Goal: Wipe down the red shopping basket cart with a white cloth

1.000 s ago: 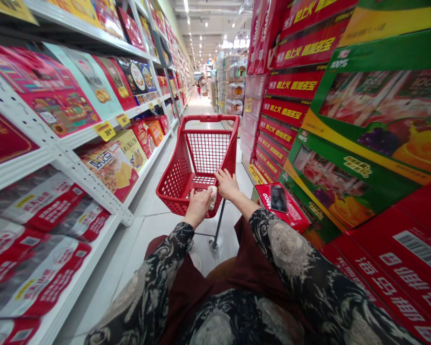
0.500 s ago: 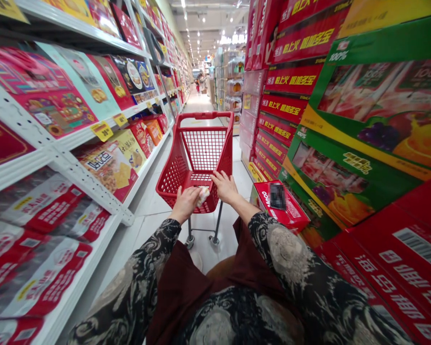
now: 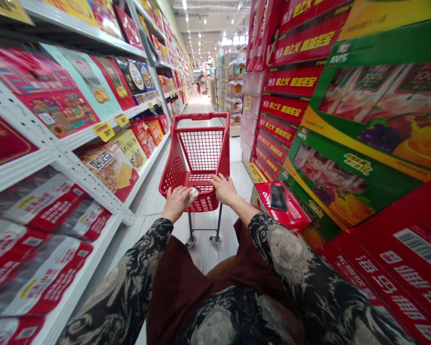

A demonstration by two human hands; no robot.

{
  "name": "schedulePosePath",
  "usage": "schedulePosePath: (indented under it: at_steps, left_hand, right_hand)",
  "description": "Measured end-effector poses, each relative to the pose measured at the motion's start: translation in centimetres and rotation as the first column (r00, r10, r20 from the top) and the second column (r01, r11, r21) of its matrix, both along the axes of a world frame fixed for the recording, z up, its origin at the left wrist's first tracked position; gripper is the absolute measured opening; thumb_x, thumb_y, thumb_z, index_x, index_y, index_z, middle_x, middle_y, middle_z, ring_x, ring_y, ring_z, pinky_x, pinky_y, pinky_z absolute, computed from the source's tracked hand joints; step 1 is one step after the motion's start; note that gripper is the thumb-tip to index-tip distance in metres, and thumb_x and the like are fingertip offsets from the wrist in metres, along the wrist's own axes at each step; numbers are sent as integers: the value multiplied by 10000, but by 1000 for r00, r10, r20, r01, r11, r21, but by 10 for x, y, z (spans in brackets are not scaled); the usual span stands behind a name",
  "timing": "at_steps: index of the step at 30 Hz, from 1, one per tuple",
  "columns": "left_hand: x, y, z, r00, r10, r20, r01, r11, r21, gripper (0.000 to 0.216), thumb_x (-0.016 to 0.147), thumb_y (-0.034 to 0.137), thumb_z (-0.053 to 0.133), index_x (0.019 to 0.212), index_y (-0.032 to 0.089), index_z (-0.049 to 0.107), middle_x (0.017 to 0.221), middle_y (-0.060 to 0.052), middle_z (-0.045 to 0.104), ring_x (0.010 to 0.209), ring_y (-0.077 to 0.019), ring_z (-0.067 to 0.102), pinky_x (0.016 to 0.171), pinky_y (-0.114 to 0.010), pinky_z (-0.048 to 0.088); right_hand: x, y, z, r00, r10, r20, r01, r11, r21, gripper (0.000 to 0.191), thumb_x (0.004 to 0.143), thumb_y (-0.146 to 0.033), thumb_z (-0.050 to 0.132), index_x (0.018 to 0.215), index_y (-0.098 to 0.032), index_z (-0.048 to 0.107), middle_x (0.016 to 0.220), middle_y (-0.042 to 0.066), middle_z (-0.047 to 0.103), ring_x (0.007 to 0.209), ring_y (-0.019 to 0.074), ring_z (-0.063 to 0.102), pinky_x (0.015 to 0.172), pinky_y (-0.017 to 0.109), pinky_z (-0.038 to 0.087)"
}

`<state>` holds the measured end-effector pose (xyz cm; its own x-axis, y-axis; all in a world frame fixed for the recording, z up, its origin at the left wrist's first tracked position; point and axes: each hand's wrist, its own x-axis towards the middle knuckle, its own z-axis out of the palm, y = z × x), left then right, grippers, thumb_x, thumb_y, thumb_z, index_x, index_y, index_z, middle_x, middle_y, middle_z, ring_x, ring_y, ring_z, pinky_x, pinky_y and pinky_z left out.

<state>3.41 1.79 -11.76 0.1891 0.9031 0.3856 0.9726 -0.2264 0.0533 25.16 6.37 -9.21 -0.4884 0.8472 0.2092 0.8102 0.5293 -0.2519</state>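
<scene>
A red plastic shopping cart (image 3: 170,177) with a pierced basket stands upright right in front of me. At its near left rim is my left hand (image 3: 176,203), fingers curled together around a small crumpled white wad (image 3: 193,194); what the wad is made of I cannot make out. My right hand (image 3: 224,188) rests over the near right corner of the cart, its fingers bent across the rim and its thumb hidden. Through the mesh and open top, the basket's inside shows bare red plastic, partly covered by my hands.
Shelves of boxed snacks (image 3: 109,165) line the left side, with packs of bottles (image 3: 43,211) lower down. Stacked red drink cartons (image 3: 287,105) and green juice boxes (image 3: 330,177) rise on the right. A red box (image 3: 294,211) with a dark blurred patch juts out low. A distant person (image 3: 198,84) stands down the aisle.
My left hand has slid leftward along the near rim with the white wad. My right hand keeps its place on the corner, while the cart's near end has turned slightly.
</scene>
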Motion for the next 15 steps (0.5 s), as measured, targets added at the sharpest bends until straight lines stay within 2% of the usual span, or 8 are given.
schedulePosePath:
  at_steps: [3,6,10,15]
  left_hand:
    - [5,4,-4,1000,-9,4,9,999,43,298,883,232,436,1113,198,622,1161,-124,646,1135,-278,538,997,-540,352]
    - [23,9,-8,996,-80,40,76,992,99,289,874,230,454,1098,151,619,1132,-152,645,1120,-269,544,966,-475,408]
    - [27,13,-4,987,-150,62,140,980,139,312,850,166,447,1124,145,594,1162,-150,626,1152,-258,520,998,-459,399]
    - [4,14,5,993,31,114,-57,971,233,423,823,155,445,1230,62,515,1276,-211,533,1236,-297,448,1051,-483,344]
  right_hand:
    - [-2,0,0,1000,-29,-4,29,999,-30,514,873,-150,345,1378,-217,410,1529,18,286,1396,273,225,1097,556,227]
    - [-1,0,-2,998,-59,-12,58,997,-47,552,853,-129,348,1400,-189,377,1543,31,250,1401,269,221,1100,546,237]
    - [4,4,-7,997,-80,-17,80,996,-41,571,845,-135,362,1412,-203,357,1547,18,238,1402,266,222,1103,544,243]
    - [7,6,-10,994,-105,-41,103,993,-52,572,846,-156,389,1416,-176,342,1553,43,215,1392,275,242,1095,533,264]
